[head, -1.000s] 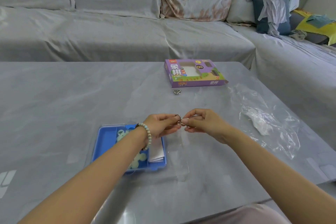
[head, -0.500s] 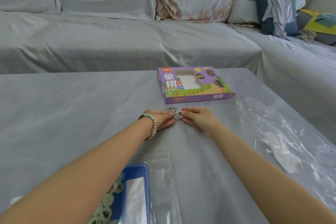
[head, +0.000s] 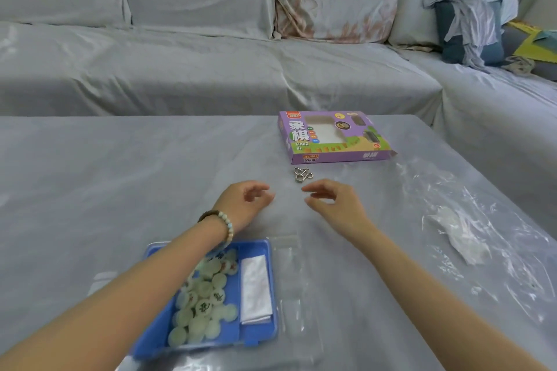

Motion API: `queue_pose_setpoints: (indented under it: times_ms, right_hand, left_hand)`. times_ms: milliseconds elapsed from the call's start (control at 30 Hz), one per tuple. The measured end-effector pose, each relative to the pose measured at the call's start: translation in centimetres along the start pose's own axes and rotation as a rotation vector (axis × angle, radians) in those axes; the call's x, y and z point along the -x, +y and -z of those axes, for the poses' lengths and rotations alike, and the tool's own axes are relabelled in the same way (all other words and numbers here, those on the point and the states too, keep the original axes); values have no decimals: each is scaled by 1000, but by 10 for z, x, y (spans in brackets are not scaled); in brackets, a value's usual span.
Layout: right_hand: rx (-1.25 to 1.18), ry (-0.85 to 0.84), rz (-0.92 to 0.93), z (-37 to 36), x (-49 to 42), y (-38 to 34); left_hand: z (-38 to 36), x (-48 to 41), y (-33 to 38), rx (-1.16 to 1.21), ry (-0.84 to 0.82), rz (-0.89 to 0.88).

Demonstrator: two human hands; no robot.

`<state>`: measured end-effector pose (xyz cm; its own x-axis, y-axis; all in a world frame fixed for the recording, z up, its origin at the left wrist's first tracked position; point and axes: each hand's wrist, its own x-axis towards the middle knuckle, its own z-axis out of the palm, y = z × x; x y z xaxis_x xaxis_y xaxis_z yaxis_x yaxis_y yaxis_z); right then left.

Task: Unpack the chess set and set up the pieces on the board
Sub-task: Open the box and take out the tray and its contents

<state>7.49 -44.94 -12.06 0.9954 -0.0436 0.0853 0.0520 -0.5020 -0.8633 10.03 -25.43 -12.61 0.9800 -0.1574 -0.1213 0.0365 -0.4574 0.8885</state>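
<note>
Both hands hang loosely open and empty over the grey table, left hand beside right hand, near small metal rings. Purple box reads "XIANG QI". Blue tray holds pale, possibly glassy pieces.

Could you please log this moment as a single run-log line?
left hand: open, empty | right hand: open, empty | metal rings: on table by purple box | pieces: in blue tray
</note>
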Motion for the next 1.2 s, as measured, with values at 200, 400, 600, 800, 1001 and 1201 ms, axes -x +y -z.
queue_pose_setpoints:
  times_ms: [200, 400, 600, 800, 1001, 1201]
  right_hand:
    - [149, -252, 97, -55, 52, -41]
    - [430, -364, 230, -100, 62, -63]
    - [765, -367, 201, -123, 59, -79]
    - [763, -424, 109, -126, 55, -97]
    - [660, -443, 58, -112, 57, -108]
    - [492, -413, 93, -100, 57, -115]
  left_hand:
    - [54, 88, -43, -345, 37, -161]
    - [77, 132, -81, -491, 17, -117]
    - [71, 144, -93, -404, 75, -129]
    - [71, 152, -84, -372, 150, -163]
    - [69, 161, -79, -256, 228, -110]
    - [69, 159, -77, -247, 258, -61]
